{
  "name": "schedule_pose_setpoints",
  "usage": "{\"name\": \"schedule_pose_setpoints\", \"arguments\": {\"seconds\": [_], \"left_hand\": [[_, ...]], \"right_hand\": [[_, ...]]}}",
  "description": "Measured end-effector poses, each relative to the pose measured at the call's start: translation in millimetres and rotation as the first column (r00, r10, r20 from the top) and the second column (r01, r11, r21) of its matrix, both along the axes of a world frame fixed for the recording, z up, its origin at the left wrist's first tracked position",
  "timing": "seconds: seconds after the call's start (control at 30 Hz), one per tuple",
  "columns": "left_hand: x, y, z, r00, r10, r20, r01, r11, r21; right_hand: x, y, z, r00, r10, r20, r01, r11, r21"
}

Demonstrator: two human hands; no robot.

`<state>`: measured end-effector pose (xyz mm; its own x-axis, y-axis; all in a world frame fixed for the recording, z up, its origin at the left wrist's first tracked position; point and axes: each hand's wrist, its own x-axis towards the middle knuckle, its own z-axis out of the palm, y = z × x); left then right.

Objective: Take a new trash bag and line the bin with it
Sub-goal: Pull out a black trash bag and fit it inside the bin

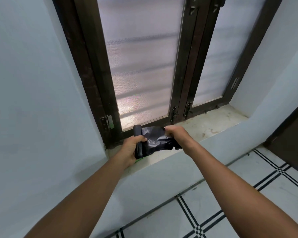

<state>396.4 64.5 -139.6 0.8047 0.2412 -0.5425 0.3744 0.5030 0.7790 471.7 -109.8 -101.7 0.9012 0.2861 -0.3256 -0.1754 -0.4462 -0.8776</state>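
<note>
On the left a pale wall (33, 83) fills the view, and next to it stands a window with a dark frame (91, 69) and frosted panes. Below the window runs a stone sill (205, 124), a little stained.

Over the left end of this sill the left hand (132, 148) is closed around a roll of black trash bags (138, 140); the roll stands nearly upright in the fist, its top end showing above the fingers. Something green shows just under the hand, but I cannot tell what it is.

From the roll one black bag (159, 140) is pulled out to the right, wrinkled and partly stretched. The right hand (176, 134) pinches the far edge of this bag, fingers closed on the plastic.

Further right are the second window pane, the corner of the sill, a dark door (292, 134) and the tiled floor (248, 203) with black lines. The bin is not in view.

I judge the step in hand to be the first one: separating a new bag from the roll. The next move probably calls for holding the roll firmly while pulling the bag sideways until it tears along its perforation, which I cannot see here. After that the roll can go on the sill, and the bag must be opened and carried to the bin.
</note>
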Motion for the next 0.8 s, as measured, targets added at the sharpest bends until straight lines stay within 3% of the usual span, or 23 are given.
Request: {"name": "schedule_pose_setpoints", "arguments": {"seconds": [0.17,0.3,0.5,0.67,0.8], "left_hand": [[2.1,-3.6,0.2,0.999,-0.038,0.025,0.038,0.999,0.033],[-0.3,-3.4,2.0,0.995,-0.093,0.020,0.092,0.995,0.027],[-4.5,-5.1,4.8,0.992,-0.130,-0.004,0.130,0.992,0.002],[-4.8,2.1,7.0,0.998,-0.064,0.010,0.064,0.997,-0.037],[-7.5,4.7,10.7,0.995,-0.091,0.039,0.092,0.995,-0.040]], "right_hand": [[-6.9,4.5,-6.4,0.992,0.125,0.032,-0.115,0.969,-0.218],[-4.3,2.5,-11.9,0.997,-0.002,-0.076,0.003,1.000,0.006],[-5.1,1.6,-5.1,0.997,0.010,-0.082,0.001,0.991,0.137],[-3.4,-6.0,0.2,0.990,-0.125,0.058,0.126,0.992,-0.018],[2.2,-15.3,-5.7,0.993,-0.071,0.092,0.080,0.992,-0.098]]}}
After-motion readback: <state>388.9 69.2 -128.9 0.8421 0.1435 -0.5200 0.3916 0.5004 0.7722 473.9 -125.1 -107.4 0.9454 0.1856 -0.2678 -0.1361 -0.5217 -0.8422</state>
